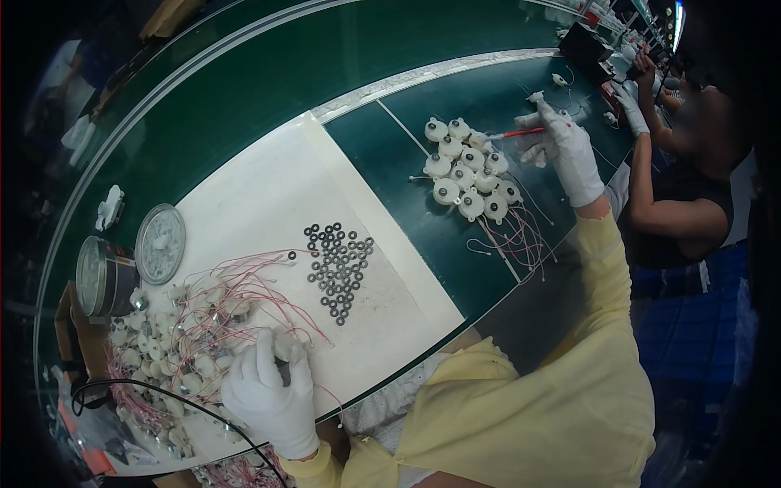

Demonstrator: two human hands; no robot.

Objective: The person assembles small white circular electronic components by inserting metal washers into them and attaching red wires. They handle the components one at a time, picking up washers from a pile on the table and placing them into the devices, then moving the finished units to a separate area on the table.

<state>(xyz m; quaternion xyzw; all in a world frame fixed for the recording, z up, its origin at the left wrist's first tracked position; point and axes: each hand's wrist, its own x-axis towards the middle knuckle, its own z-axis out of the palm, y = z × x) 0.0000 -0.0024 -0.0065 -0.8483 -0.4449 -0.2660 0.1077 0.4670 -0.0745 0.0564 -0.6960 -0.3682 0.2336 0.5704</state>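
Observation:
My right hand (568, 150), in a white glove, holds a slim red-handled tool (521, 132). Its pale tip reaches the edge of a cluster of white round motor-like parts (462, 176), which have dark rings on top and trailing red and white wires. To the left, my gloved left hand (272, 394) is curled around a whitish round part (285, 348), partly hidden by the fingers. That hand is at the near side of a heap of similar white parts (159, 346) with red wires.
Many small black rings (335, 268) lie spread on the white sheet (268, 179). A tin (106, 276) and its round lid (161, 244) stand beyond the heap. A black cable (191, 398) crosses near my left wrist. At the right, a co-worker (687, 195) works beside a black box (586, 53).

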